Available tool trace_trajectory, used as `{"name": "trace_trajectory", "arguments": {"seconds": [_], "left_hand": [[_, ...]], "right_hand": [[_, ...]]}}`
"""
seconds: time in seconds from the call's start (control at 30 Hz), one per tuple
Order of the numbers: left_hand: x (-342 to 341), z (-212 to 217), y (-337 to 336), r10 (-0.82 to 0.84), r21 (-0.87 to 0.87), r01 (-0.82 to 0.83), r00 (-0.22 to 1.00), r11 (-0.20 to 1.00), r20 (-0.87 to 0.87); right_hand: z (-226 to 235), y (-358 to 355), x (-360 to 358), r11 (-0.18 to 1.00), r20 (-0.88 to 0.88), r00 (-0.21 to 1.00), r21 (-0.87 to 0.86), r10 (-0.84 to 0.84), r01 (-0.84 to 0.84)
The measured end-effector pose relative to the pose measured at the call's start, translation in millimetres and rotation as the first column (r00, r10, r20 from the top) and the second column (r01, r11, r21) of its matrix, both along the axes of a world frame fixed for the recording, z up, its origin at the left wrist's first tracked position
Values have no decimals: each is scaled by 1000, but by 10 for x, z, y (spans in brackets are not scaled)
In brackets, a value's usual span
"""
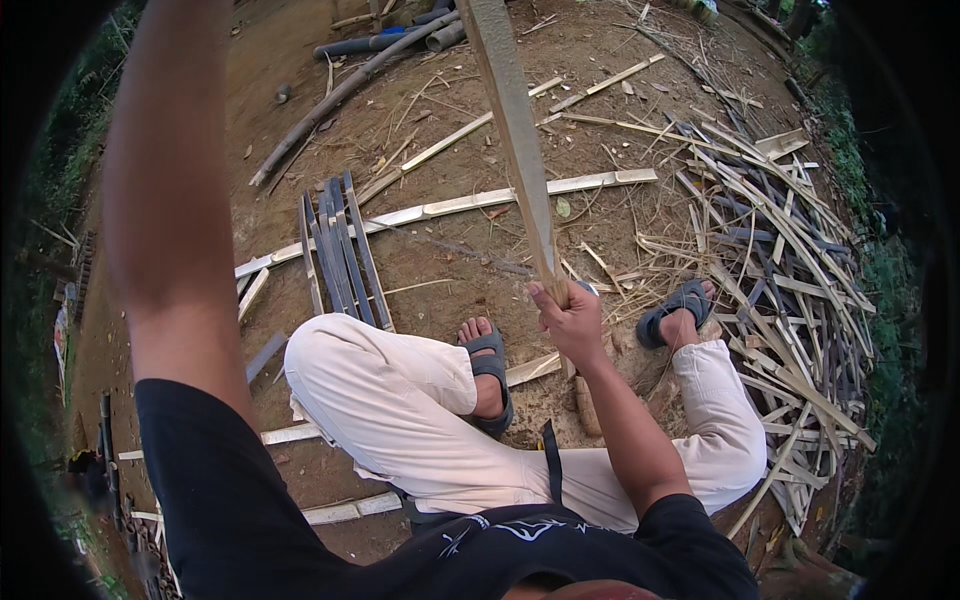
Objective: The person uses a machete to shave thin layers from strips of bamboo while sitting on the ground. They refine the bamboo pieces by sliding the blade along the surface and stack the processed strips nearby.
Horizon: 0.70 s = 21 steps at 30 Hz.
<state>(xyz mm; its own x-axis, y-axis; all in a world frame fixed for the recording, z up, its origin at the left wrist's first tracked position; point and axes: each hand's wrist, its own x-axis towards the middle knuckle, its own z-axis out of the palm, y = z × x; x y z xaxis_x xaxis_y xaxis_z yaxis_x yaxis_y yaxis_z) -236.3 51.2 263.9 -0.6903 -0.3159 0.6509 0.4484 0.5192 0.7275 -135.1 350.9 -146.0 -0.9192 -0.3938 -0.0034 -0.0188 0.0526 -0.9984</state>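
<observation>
My right hand is closed around the lower end of a long split bamboo strip, in front of my spread knees. The strip stands steeply and runs out of view at the top. A small greyish edge shows just behind the fingers; what it belongs to cannot be made out. My left arm is raised and blurred at the left, and its hand lies beyond the top edge. On the ground below my right hand is a short brown piece, partly hidden by my forearm.
Dark-skinned bamboo strips lie bundled beyond my left knee. A long pale bamboo length crosses the dirt ahead. To the right spreads a large heap of split strips. A thin pole and dark pipes lie farther off.
</observation>
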Motion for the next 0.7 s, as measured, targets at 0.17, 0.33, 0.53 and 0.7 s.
{"name": "trace_trajectory", "arguments": {"seconds": [0.17,0.33,0.53,0.7], "left_hand": [[668,-2135,631,-106,93,62,783,994,613],[2225,-3800,1657,-510,582,-34,441,812,738],[2714,-3477,1755,-783,911,-96,481,400,395],[2819,-3636,1492,-446,680,23,771,733,454]], "right_hand": [[483,92,-162,997,228,971,3,-75,76],[440,-168,-501,966,541,839,-178,-62,186],[-307,-448,-657,866,774,608,-171,-177,470],[-340,-619,-528,743,858,513,-325,-30,585]]}}
